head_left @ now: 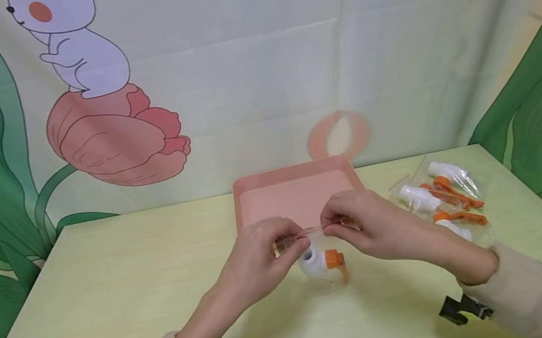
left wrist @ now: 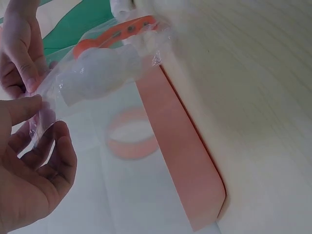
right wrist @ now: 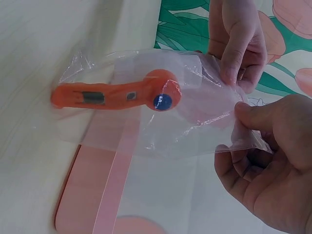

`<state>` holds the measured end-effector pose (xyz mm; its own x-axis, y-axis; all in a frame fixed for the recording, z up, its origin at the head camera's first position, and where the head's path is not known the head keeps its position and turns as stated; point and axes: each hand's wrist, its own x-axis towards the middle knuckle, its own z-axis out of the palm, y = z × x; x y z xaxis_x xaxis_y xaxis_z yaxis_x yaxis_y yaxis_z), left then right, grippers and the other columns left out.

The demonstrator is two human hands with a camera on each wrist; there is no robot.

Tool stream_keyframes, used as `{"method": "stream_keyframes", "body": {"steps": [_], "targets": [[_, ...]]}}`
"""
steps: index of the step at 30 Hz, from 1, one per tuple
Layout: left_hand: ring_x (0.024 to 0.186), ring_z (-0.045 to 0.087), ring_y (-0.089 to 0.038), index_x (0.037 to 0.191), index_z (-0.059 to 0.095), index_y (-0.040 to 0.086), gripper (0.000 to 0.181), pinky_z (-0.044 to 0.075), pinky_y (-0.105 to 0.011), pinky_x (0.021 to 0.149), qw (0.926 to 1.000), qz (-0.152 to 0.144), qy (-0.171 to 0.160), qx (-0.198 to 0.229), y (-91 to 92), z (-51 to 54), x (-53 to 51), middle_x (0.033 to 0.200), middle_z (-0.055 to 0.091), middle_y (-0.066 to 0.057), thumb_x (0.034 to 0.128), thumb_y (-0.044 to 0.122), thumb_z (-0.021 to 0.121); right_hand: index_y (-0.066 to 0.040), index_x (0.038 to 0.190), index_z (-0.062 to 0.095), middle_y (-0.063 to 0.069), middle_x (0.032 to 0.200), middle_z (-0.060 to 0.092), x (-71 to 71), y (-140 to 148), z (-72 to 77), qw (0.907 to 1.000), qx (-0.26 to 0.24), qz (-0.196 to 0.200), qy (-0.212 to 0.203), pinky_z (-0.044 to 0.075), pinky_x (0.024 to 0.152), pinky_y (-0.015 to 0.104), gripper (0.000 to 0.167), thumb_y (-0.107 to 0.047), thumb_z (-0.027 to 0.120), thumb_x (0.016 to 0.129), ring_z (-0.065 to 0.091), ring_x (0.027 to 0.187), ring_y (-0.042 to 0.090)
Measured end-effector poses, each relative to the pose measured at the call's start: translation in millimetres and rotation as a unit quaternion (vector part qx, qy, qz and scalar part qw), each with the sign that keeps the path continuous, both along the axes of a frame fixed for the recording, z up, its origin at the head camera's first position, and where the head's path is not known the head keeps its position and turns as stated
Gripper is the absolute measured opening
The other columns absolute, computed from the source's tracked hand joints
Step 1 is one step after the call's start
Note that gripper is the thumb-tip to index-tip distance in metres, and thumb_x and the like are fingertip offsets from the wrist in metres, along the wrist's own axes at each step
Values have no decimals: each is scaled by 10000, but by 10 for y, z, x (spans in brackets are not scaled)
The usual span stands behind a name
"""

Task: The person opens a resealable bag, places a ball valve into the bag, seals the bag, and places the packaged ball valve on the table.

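Between my hands hangs a clear plastic bag point(right wrist: 200, 129) with a white plastic tap point(head_left: 312, 263) inside. The tap's orange lever handle point(right wrist: 117, 95) has a blue dot on its round end and shows through the film. My left hand point(head_left: 261, 257) pinches the bag's upper edge between thumb and fingers. On the other side of that edge, my right hand point(head_left: 374, 226) pinches the film in the same way. Both hands are above the table, just in front of the pink tray, with the tap hanging below them. Whether the bag's mouth is parted, I cannot tell.
A shallow pink tray point(head_left: 293, 173) lies at the back of the pale table point(head_left: 135, 287), against a printed curtain point(head_left: 245, 77). To the right, several more bagged white taps point(head_left: 420, 199) with orange handles lie in a pile beside my right forearm.
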<state>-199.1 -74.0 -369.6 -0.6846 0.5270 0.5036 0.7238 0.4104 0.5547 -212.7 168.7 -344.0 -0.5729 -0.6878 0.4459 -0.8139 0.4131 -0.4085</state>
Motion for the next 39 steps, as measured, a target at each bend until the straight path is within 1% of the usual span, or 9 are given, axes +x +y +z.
{"method": "stream_keyframes", "body": {"steps": [4,8,12,16,20,23,29,34,39], "targets": [[739,586,-47,911,745,114,42,486,-243,588,9998,-84,-50,146,7,-9,-2,845,661,109,945,93,758,-109,894,662,-92,814,576,-6,-5,-9,10000,-46,83,-30,486,668,272,129,-10,728,943,519,750,89],[713,578,-43,896,739,103,58,481,-235,590,9997,-89,31,210,26,-4,-1,828,655,98,940,69,758,-106,897,661,-89,824,586,-10,-18,-17,9999,-68,144,-35,504,685,275,126,-11,727,944,534,764,87],[688,552,-50,880,730,95,81,475,-240,590,9993,-90,226,282,32,-5,0,794,635,85,926,36,761,-113,895,662,-91,822,585,-12,-33,-15,9999,-43,92,25,492,678,274,125,-22,732,945,526,759,85],[678,525,-61,891,713,93,85,470,-237,589,9993,-143,246,241,30,-9,5,774,599,85,938,28,741,-125,895,674,-103,819,591,-10,-35,2,10000,40,-34,-29,484,664,277,120,-42,750,938,523,746,93],[676,529,-70,898,712,83,78,475,-237,587,9997,-156,92,153,29,-19,5,781,602,82,954,31,721,-139,884,695,-122,797,594,-2,-8,33,9994,112,-249,-206,479,640,268,120,-58,776,921,523,722,91],[692,557,-73,900,705,75,82,487,-243,584,9998,-129,-127,81,33,-26,6,798,628,69,964,24,704,-139,882,711,-125,787,601,4,15,48,9987,103,-364,-347,487,626,266,114,-57,784,914,529,708,82],[760,610,-66,911,667,109,89,546,-261,637,9992,28,-384,-65,42,-40,23,829,637,76,978,57,692,-123,893,721,-110,801,617,0,6,39,9991,-34,-275,-318,505,636,271,96,-46,770,922,545,718,82],[799,656,-65,929,689,100,57,574,-247,712,9978,52,-653,46,32,-64,13,851,679,56,977,96,719,-123,905,733,-112,812,632,0,0,29,9991,-83,-266,-327,511,633,264,93,-39,772,916,557,717,72],[706,621,-74,973,713,72,29,548,-246,641,9969,16,-771,183,18,-94,-21,835,698,21,982,99,712,-125,923,756,-121,832,653,-1,-6,23,9992,-186,-204,-302,499,620,257,81,-48,780,912,551,705,65]]}}
